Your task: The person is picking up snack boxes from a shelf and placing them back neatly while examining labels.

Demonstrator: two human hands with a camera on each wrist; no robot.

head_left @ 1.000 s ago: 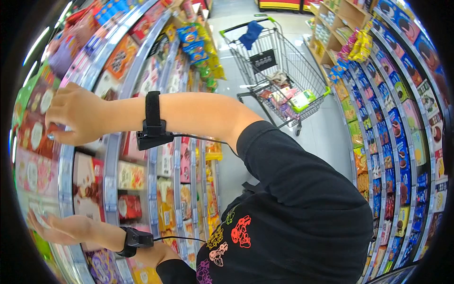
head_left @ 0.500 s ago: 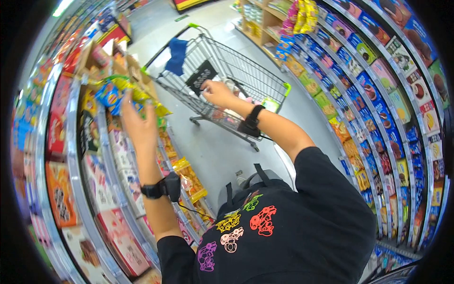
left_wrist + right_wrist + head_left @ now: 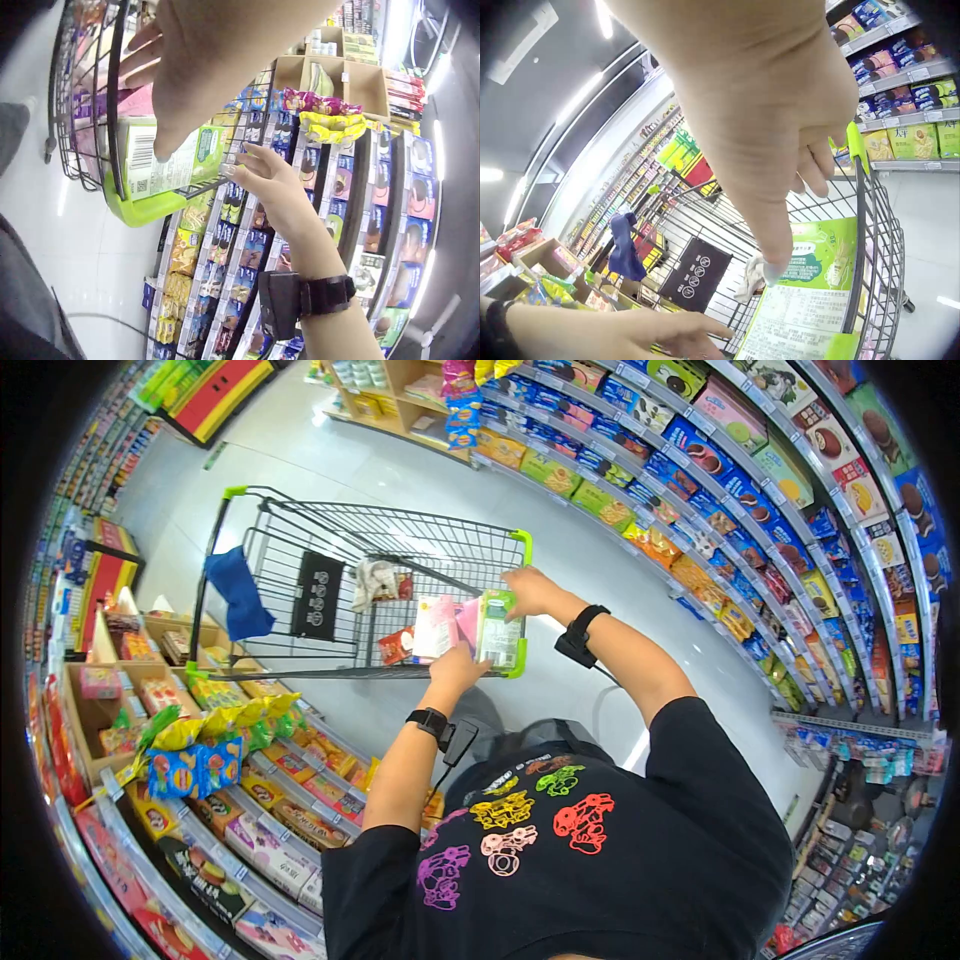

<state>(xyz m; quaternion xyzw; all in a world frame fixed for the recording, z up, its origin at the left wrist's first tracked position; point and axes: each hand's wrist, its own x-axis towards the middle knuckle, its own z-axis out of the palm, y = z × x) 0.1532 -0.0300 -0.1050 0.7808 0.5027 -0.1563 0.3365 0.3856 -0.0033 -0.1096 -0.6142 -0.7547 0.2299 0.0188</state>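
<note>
In the head view both hands are over the near end of a shopping cart. The left hand lies at a green and white printed food box, its thumb against the printed face and its fingers stretched over a pink package. At the box's other end, beside the cart's green corner piece, is the right hand. Its thumb tip overlaps the box in the right wrist view, fingers loosely bent. A white and pink box sits beside the green one. Both wrists wear black straps.
A blue cloth hangs over the cart's far end, near a black sign. Inside lie a pale cloth and a red package. Biscuit shelves line the right; snack shelves and hanging chip bags stand left.
The view has swung from the left shelf to the cart. Both hands left the shelf and came down to the boxes in the cart, the right hand first.
</note>
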